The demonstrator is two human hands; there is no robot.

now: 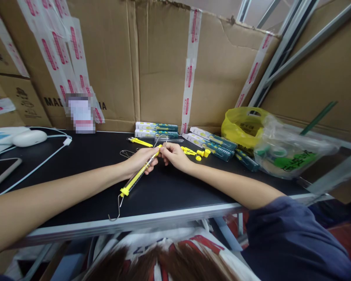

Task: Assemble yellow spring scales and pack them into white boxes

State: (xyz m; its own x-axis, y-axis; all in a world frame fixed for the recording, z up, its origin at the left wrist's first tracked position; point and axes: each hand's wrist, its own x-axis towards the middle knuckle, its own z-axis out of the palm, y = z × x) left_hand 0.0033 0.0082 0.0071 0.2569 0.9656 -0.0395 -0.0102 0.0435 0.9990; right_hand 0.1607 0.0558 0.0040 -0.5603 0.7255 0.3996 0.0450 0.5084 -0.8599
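Note:
My left hand (pixel 140 160) is wrapped around a yellow spring scale (pixel 134 180) with a clear tube; it slants down toward the table's front edge, and a metal hook (pixel 116 210) hangs from its lower end. My right hand (pixel 173 155) pinches the scale's upper end, where a wire loop (pixel 160 139) sticks up. Both hands meet over the black table top (pixel 84 183). Loose yellow parts (pixel 193 152) lie just right of my right hand, and another yellow scale piece (pixel 139 142) lies behind my left hand.
Boxed scales (pixel 156 130) and more boxes (pixel 212 142) lie along the cardboard wall (pixel 163 70). A yellow plastic bag (pixel 244 127) and a clear bag (pixel 286 152) sit at the right. A white mouse (pixel 29 137), cable (pixel 41 162) and tablet edge (pixel 1 173) are at the left.

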